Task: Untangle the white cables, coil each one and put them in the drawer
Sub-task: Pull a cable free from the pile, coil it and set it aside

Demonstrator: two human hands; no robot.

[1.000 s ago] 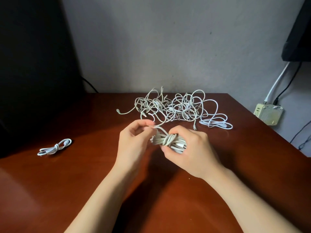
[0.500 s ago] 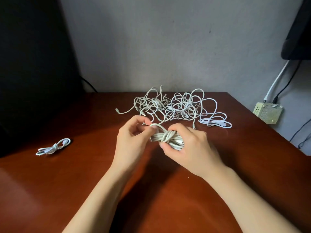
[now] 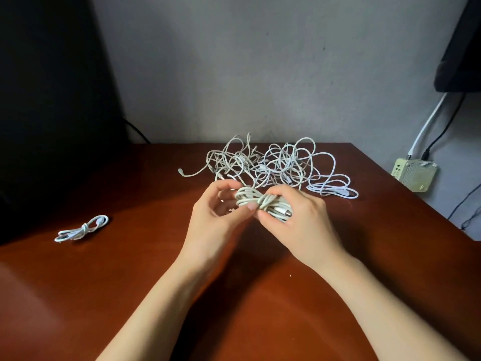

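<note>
Left hand (image 3: 216,220): thumb on coil (image 3: 260,201) left end, fingers curled behind it, grip partly hidden. Right hand (image 3: 304,220): gripping coil's right end, plug half covered. Coil: held above tabletop (image 3: 260,308) centre. Tangle (image 3: 273,165): far edge, strands indistinct. Tied cable (image 3: 80,229): left edge. Left fingers looser than a second ago

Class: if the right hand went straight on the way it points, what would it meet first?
Probably the left hand, gripping the same coiled cable close ahead; depth is unclear.

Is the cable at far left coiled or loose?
Coiled: the cable lies as a small bundle wrapped at its middle.
</note>
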